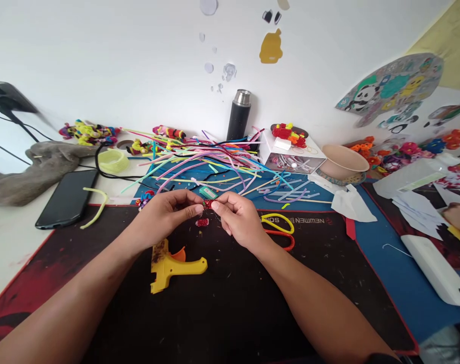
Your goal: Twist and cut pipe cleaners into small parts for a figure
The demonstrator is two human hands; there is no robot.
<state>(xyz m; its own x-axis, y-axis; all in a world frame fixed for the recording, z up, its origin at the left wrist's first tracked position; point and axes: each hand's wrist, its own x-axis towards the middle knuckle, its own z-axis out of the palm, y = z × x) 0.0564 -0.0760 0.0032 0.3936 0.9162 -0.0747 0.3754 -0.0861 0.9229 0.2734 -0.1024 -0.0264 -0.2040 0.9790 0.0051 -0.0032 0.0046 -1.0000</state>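
Both hands at a small red tinsel piece, mid-mat

Left hand point(165, 215): thumb and forefinger pinched together on the near-left end of a glittery red piece point(208, 203). Right hand point(239, 217): thumb and forefinger pinching its right end, other fingers curled under. The red piece sits between the two sets of fingertips, above the dark mat point(230, 313); its finer shape is partly covered by fingers.

Just beyond it, a small green object point(208, 192). Just below the hands, a second small red piece point(202, 222) lies on the mat. Nearer the wearer, a yellow tool with an orange trigger point(177, 267) lies on its side. Right of the right hand, a yellow loop and a red loop, like scissor handles point(277, 216); the rest is hidden.

Farther out: a loose heap of coloured fuzzy stems point(215, 159) across the far side, a black flask with silver cap point(239, 116) upright behind it. Left, a black phone point(68, 198) with a pale yellow-green stem point(103, 203) beside it. Right, a beige bowl point(346, 164) and a long white device point(437, 270). At the right edge, another person's hand point(459, 217) near white papers point(417, 212).
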